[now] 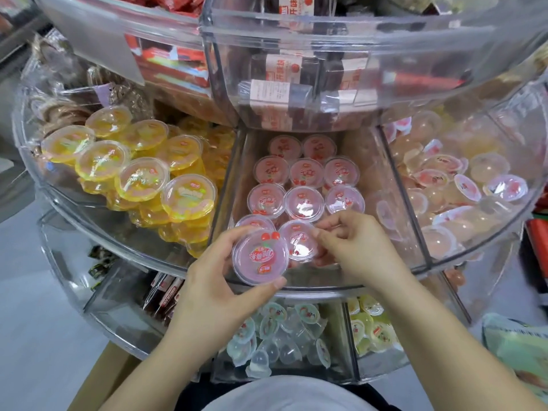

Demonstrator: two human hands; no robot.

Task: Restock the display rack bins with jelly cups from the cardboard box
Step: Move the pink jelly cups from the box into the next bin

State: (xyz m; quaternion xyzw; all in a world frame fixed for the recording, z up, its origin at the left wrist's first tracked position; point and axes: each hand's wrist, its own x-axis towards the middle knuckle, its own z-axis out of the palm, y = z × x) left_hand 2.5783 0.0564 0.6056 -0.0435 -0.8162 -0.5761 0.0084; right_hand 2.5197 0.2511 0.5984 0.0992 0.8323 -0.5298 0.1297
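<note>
— Gripping first: what have the hands got?

— On my feed, the left hand [216,280] holds a round pink jelly cup with a clear plastic lid and a red fruit label [260,258]. The thumb curls under its near rim and the fingers wrap the far-left edge, so the cup sits tilted toward the camera, just above the front lip of the clear acrylic middle bin [296,284].

— And the right?

— The right hand [353,247] has its fingers curled, pinching the right edge of a second pink lidded cup [298,243] that lies in the front row of that bin. This cup touches the one in the left hand, partly tucked behind it.

— Where does the rest of the stock lie?

— Behind both hands the same bin carries pink lidded cups in rows [304,186], lids up and touching one another, three across in the middle rows and two at the back. Another pink cup [252,222] peeks out just above the left hand's fingers.

— Neighbours?

— Left of the divider, yellow lidded jelly cups [139,164] are heaped in their own compartment. Right of it, pale small jelly cups [462,185] lie jumbled at all angles. On the tier below, small clear cups [278,339] fill a bin between my forearms. I cannot make out the cardboard box with certainty; a brown flat edge shows low on the left.
</note>
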